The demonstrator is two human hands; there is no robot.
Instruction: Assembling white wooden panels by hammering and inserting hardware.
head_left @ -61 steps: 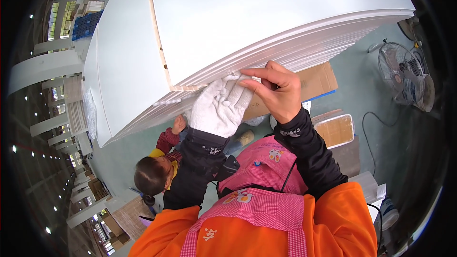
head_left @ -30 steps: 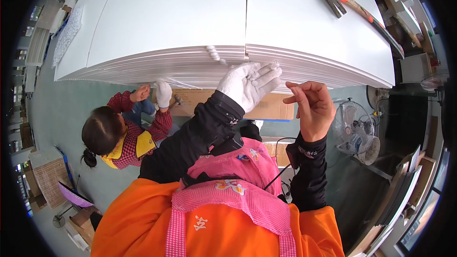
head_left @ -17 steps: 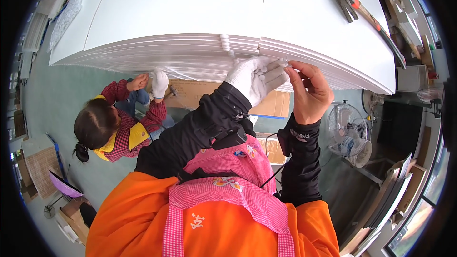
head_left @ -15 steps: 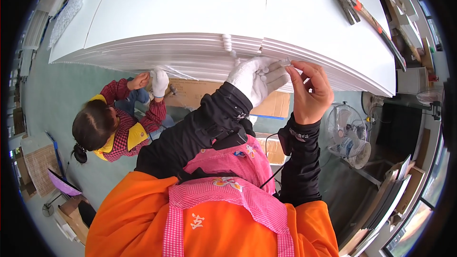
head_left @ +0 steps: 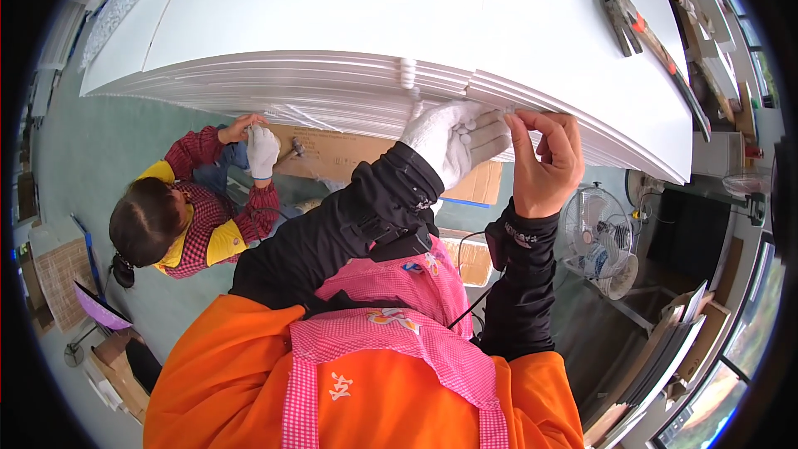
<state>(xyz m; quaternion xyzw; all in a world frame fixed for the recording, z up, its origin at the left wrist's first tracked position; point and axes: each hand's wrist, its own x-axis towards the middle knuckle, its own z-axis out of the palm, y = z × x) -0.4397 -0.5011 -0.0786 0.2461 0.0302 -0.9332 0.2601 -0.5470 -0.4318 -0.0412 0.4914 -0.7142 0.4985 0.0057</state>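
Observation:
My left hand (head_left: 453, 140) wears a white glove and is cupped palm up below the front edge of the stacked white panels (head_left: 332, 8). Several small white round pieces (head_left: 468, 126) lie in its palm. Bare, my right hand (head_left: 546, 158) is beside the gloved fingertips, thumb and forefinger pinched on a tiny translucent piece (head_left: 509, 111). Its exact kind is too small to make out. A short column of white plugs (head_left: 408, 73) shows along the stack's edge, left of my hands.
A claw hammer (head_left: 652, 46) lies on the right of the panel top. At left, a co-worker (head_left: 199, 199) crouches by the stack, near another hammer (head_left: 291, 150) and flat cardboard (head_left: 332, 154). To the right stands a floor fan (head_left: 597, 233); boards (head_left: 657, 366) lean behind it.
The view has shifted slightly, with the panels and hammer sliding right. My hands keep nearly the same pose, the right fingertips slightly farther from the glove. The co-worker's hands have moved left.

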